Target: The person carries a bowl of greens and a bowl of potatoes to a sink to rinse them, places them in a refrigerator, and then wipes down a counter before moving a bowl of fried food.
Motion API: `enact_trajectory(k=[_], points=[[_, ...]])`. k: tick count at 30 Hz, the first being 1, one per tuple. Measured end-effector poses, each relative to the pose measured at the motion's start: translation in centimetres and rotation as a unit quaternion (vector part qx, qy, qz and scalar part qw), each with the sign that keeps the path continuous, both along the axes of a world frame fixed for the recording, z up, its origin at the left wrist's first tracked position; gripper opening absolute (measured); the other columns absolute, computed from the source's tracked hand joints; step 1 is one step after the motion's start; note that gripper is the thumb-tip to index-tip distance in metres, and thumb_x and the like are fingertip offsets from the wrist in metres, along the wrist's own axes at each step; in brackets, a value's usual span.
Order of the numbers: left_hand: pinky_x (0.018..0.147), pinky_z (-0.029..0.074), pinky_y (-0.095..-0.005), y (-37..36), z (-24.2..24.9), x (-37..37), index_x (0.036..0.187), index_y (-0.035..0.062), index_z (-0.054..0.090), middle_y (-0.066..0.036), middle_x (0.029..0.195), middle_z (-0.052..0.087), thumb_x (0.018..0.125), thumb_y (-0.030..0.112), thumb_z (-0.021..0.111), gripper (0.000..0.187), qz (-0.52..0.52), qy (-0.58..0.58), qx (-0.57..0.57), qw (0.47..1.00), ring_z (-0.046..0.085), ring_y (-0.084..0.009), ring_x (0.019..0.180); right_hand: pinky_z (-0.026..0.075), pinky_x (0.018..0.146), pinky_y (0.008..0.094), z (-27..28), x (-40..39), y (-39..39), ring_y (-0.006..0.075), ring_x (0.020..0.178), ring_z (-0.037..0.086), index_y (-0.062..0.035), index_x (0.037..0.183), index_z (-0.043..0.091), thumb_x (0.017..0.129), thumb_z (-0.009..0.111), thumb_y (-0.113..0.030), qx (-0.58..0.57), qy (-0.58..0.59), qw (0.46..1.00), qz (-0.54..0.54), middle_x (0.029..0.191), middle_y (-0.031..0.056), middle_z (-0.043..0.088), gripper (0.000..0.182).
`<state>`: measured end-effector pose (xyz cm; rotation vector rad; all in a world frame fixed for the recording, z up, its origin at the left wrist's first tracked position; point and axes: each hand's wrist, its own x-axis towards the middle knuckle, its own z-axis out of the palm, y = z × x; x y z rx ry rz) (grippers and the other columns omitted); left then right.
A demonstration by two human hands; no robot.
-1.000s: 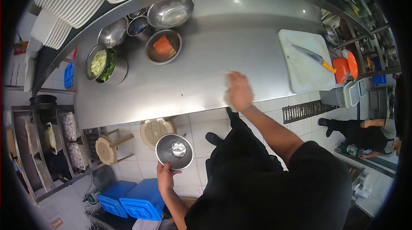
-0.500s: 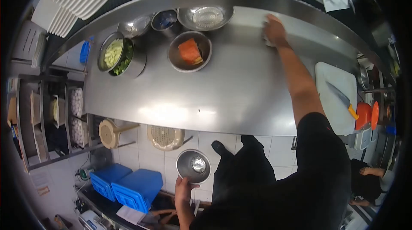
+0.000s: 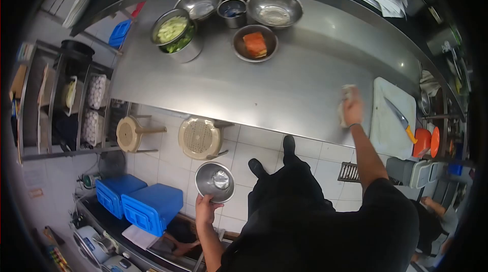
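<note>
My left hand (image 3: 206,210) grips the rim of an empty metal bowl (image 3: 207,183), held over the floor away from the table. On the steel table (image 3: 300,79), my right hand (image 3: 353,109) presses a light cloth (image 3: 347,92) to the surface, left of a white cutting board (image 3: 386,135). On that board lies a knife (image 3: 398,113) with a yellow handle. A bowl (image 3: 244,54) with an orange piece of food (image 3: 255,44) stands at the table's middle back.
Metal bowls (image 3: 274,9) and a pot (image 3: 187,52) of cut green vegetables stand at the back left. Beige stools (image 3: 199,137), blue bins (image 3: 152,208) and shelves (image 3: 76,104) are at the left. Another person (image 3: 432,221) is at the lower right.
My right hand has moved with the cloth from the table's back edge towards its front, near the cutting board. The camera view has shifted. My left hand still holds the bowl.
</note>
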<state>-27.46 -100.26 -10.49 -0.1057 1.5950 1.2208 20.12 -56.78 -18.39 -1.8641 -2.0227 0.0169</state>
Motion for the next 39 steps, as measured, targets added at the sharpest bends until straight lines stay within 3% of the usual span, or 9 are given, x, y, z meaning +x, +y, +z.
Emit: enact_trajectory(k=[4,6,9,13,17,21,24,32,39], points=[[0.056,0.062,-0.0313,-5.8,-1.5,-1.5,0.121,-0.0015,0.056,-0.014,0.101,0.068,0.090,0.011,0.053,0.033,0.040,-0.003,-0.020,0.999,0.070,-0.0215,0.077,0.036,0.116,0.0427,2.5,-7.4,4.2,0.0360,0.135,0.048,-0.0011,0.140,0.052,0.090,0.058,-0.016,-0.062,0.002,0.988,-0.145,0.143,0.0191,0.054,0.053],[0.056,0.062,-0.0313,-7.8,-2.2,-2.1,0.120,-0.0021,0.056,-0.014,0.100,0.067,0.090,0.011,0.054,0.032,0.055,-0.004,-0.022,0.998,0.069,-0.0214,0.076,0.035,0.116,0.0443,-2.7,-15.2,3.4,0.0351,0.135,0.048,-0.0031,0.139,0.054,0.088,0.058,-0.014,0.063,-0.003,0.998,-0.006,0.142,0.0189,0.055,0.052],[0.056,0.061,-0.0310,-9.5,-2.0,-2.1,0.119,-0.0025,0.057,-0.013,0.099,0.067,0.090,0.011,0.054,0.032,0.080,-0.001,-0.017,0.997,0.069,-0.0211,0.075,0.025,0.120,0.0478,-1.6,-30.1,-2.9,0.0301,0.138,0.046,-0.0010,0.146,0.047,0.091,0.052,-0.019,0.031,-0.080,0.990,0.109,0.145,0.0171,0.053,0.059],[0.057,0.061,-0.0311,-9.6,-0.7,-1.5,0.120,-0.0029,0.056,-0.013,0.101,0.067,0.090,0.010,0.053,0.033,0.081,0.007,-0.016,0.997,0.069,-0.0212,0.078,0.029,0.118,0.0438,-1.1,-46.6,-4.2,0.0296,0.136,0.046,-0.0010,0.138,0.055,0.091,0.046,-0.014,0.025,0.009,0.974,0.225,0.145,0.0172,0.052,0.050],[0.058,0.062,-0.0315,-9.4,0.1,-0.7,0.123,-0.0041,0.053,-0.015,0.103,0.065,0.090,0.008,0.051,0.036,0.074,0.015,-0.019,0.997,0.068,-0.0224,0.080,0.034,0.114,0.0435,0.8,-53.2,-5.0,0.0282,0.132,0.049,-0.0039,0.126,0.062,0.087,0.059,-0.015,0.014,0.106,0.911,0.398,0.140,0.0132,0.056,0.041],[0.058,0.063,-0.0330,-9.8,0.5,-0.5,0.125,-0.0049,0.050,-0.014,0.102,0.063,0.089,0.006,0.051,0.037,0.056,-0.002,-0.005,0.998,0.067,-0.0232,0.076,0.040,0.110,0.0433,1.9,-46.9,-7.5,0.0297,0.124,0.055,-0.0067,0.121,0.064,0.079,0.069,-0.014,-0.005,0.148,0.866,0.478,0.133,0.0115,0.061,0.043],[0.057,0.062,-0.0341,-9.2,-0.1,-1.2,0.125,-0.0047,0.050,-0.015,0.101,0.064,0.090,0.007,0.051,0.037,0.035,-0.003,0.024,0.999,0.067,-0.0235,0.069,0.041,0.107,0.0445,2.9,-37.4,-8.4,0.0287,0.121,0.055,-0.0086,0.117,0.065,0.079,0.070,-0.017,-0.031,0.127,0.900,0.417,0.127,0.0093,0.063,0.039],[0.056,0.062,-0.0328,-3.2,0.2,-4.7,0.128,-0.0035,0.050,-0.016,0.100,0.067,0.089,0.007,0.051,0.041,-0.063,0.051,0.053,0.995,0.070,-0.0234,0.072,0.043,0.105,0.0462,2.4,-8.5,-8.3,0.0366,0.119,0.055,-0.0081,0.119,0.064,0.082,0.065,-0.016,0.022,0.021,0.999,0.009,0.124,0.0150,0.062,0.038],[0.057,0.061,-0.0310,2.6,0.2,-3.5,0.133,-0.0017,0.051,-0.015,0.105,0.069,0.091,0.008,0.049,0.043,-0.226,0.116,0.078,0.964,0.070,-0.0208,0.077,0.041,0.109,0.0454,5.8,1.2,-7.1,0.0382,0.125,0.053,-0.0083,0.127,0.062,0.085,0.066,-0.024,-0.061,-0.012,0.994,0.085,0.132,0.0197,0.060,0.045]])
